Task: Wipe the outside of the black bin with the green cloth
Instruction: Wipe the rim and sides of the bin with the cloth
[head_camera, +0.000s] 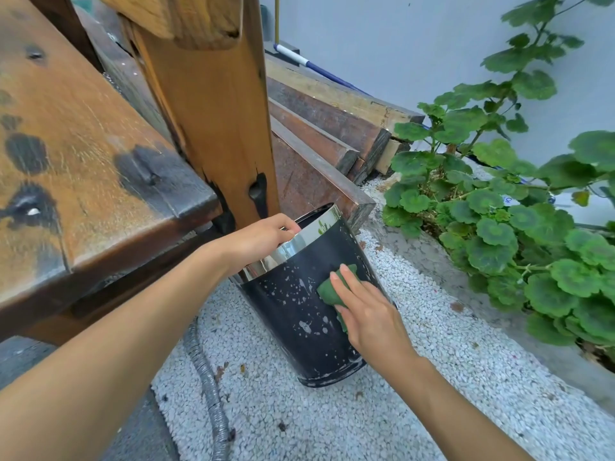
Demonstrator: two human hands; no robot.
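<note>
On the left, a worn wooden tabletop [83, 161] slopes across my view, with a thick wooden post [213, 128] at its far edge. A grey ribbed hose [206, 377] lies on the ground below. My left hand [263, 234] reaches to the bin's shiny metal rim [299, 244], fingers curled over the lip and gripping it. The black bin [293, 314] stands on pale gravel [432, 377] just right of the post's foot, its top leaning toward the post and its side flecked with white specks. To the right, my right hand [366, 314] lies flat on the bin's near side, fingers straight and together, pressing the green cloth [329, 287] against the wall. Stacked planks [326, 128] lie beyond the bin, and a leafy plant [515, 227] fills the right side.
</note>
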